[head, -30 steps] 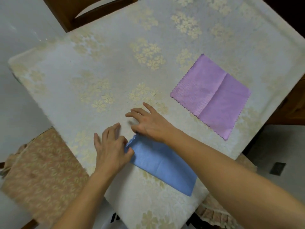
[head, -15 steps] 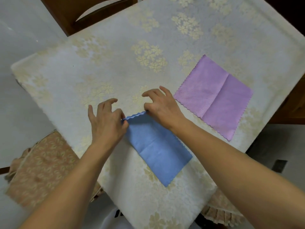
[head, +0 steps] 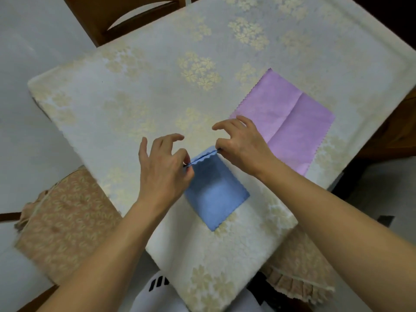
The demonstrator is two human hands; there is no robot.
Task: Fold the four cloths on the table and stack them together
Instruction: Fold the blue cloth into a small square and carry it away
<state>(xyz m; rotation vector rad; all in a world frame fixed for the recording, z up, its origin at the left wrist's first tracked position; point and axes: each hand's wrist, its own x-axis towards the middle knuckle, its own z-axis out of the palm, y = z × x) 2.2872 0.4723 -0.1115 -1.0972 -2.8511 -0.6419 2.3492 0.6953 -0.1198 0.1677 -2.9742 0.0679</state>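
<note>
Left hand (head: 164,170) pinches the near-left corner of the blue cloth's (head: 216,194) scalloped far edge, and the right hand (head: 243,147) pinches the other corner of that edge, other fingers lifted and spread. Folded over, the blue cloth lies near the worktop's (head: 135,97) near edge. To its far right a purple cloth (head: 290,122) lies flat and creased, just beside the right hand
</note>
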